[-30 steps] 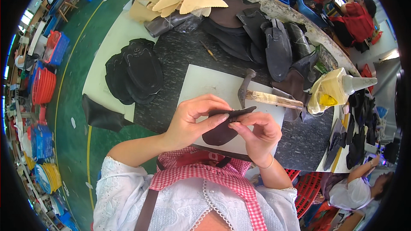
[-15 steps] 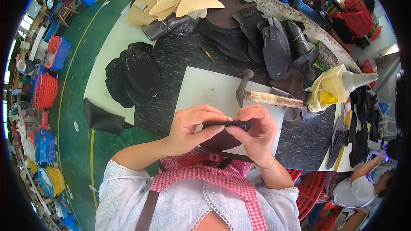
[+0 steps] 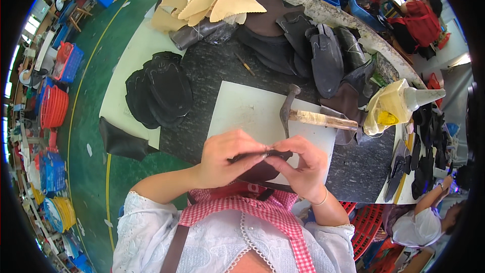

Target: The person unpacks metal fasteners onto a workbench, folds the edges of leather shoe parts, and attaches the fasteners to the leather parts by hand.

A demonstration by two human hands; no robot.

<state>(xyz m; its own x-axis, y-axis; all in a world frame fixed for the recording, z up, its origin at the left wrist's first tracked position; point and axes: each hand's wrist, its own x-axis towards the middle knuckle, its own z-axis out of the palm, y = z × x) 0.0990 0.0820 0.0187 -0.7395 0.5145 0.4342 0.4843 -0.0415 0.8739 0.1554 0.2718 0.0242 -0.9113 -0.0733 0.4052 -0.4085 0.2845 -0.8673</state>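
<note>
Close to my body, my left hand (image 3: pixel 230 156) and my right hand (image 3: pixel 303 164) pinch the upper edge of a dark leather piece (image 3: pixel 257 172). Thumbs and fingertips of both hands meet near its middle, and the piece hangs below them. Just beyond my fingers lies a hammer (image 3: pixel 323 119) with a tape-wrapped wooden handle, its head on a white board (image 3: pixel 237 106). To the left rests a stack of black cut shoe pieces (image 3: pixel 164 88). More black pieces (image 3: pixel 326 63) are heaped at the far right, some with pale lines drawn on them.
Cream zigzag-edged pieces (image 3: pixel 197 2) pile at the far side. A yellowish glue bottle (image 3: pixel 391 106) with a grey nozzle stands at the right. A thin tool (image 3: pixel 245 64) lies on the dark tabletop (image 3: pixel 212 60). Two people sit at the right, one in red (image 3: pixel 422 20).
Both hands have moved slightly down toward my body with the leather piece. Its edge is now more folded and tilted between my fingertips. The hammer has not moved on the board.
</note>
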